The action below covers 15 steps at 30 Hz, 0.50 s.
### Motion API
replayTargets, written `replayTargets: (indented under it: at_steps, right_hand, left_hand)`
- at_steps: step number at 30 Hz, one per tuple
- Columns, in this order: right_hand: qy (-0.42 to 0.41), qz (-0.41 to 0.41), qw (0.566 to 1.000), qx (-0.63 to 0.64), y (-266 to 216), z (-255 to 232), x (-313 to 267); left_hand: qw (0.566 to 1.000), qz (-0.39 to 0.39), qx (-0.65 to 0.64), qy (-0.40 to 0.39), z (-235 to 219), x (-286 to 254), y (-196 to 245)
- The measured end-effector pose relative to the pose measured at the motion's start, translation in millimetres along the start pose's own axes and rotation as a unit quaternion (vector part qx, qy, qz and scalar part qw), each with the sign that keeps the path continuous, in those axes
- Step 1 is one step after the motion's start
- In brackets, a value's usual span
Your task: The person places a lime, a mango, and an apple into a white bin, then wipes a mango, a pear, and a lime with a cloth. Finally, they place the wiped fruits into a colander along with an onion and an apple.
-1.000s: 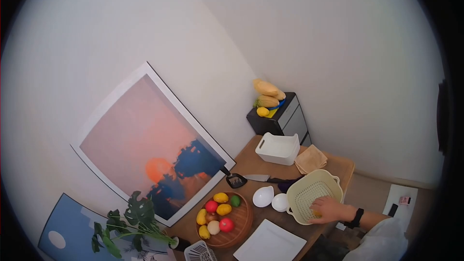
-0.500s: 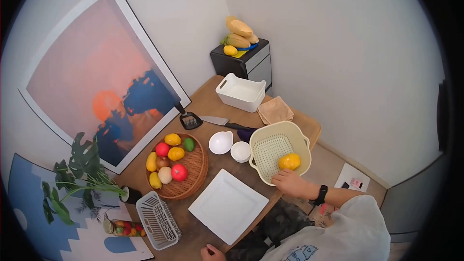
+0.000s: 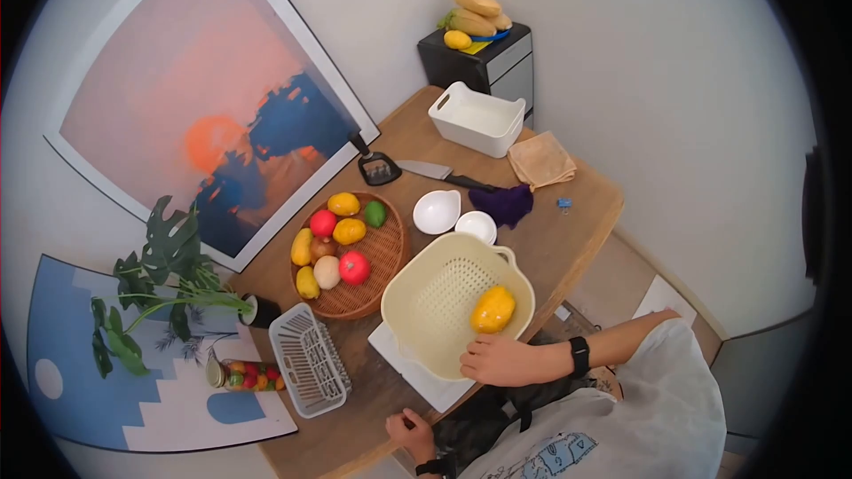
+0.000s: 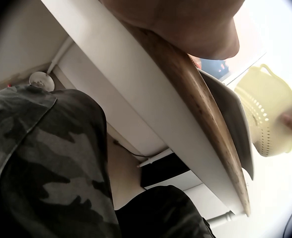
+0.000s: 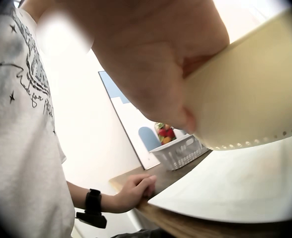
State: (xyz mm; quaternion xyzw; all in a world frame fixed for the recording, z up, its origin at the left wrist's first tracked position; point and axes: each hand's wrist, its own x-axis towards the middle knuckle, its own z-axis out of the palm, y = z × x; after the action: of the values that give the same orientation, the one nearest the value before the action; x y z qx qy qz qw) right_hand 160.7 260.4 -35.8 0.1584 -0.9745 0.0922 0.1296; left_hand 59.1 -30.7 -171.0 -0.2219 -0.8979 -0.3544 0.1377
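My right hand (image 3: 503,361) grips the near rim of a pale yellow colander (image 3: 417,302), thumb on the outer wall and the other fingers over the rim. Inside the colander lies a glossy yellow fruit (image 3: 493,310). A square white plate (image 3: 441,391) is underneath, partly hidden by the colander; in the right wrist view the colander's perforated base is close over the plate (image 5: 235,183). My left hand (image 3: 409,431) rests at the table's front edge, its fingers loosely curled and holding nothing.
A wicker tray (image 3: 388,257) of mixed fruit sits left of the colander, near a grey basket (image 3: 311,364). Behind are two white bowls (image 3: 437,212), a knife (image 3: 426,169), a purple cloth (image 3: 503,206), a tan cloth (image 3: 541,160) and a white bin (image 3: 479,120).
My right hand has left the fruit inside the colander and taken the rim. The colander has moved left from beside the bowls to over the plate, uncovering the purple cloth and a small blue clip.
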Motion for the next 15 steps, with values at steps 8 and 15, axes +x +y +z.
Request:
replayTargets:
  at_steps: [8,15]
  right_hand:
    - [-0.029,-0.070,0.997,0.007,-39,74,29]
    - [0.082,-0.050,0.987,0.125,-10,5,59]
  left_hand:
    - [0.999,0.037,0.012,0.000,5,0,-12]
    - [0.998,0.059,0.007,-0.016,7,1,-19]
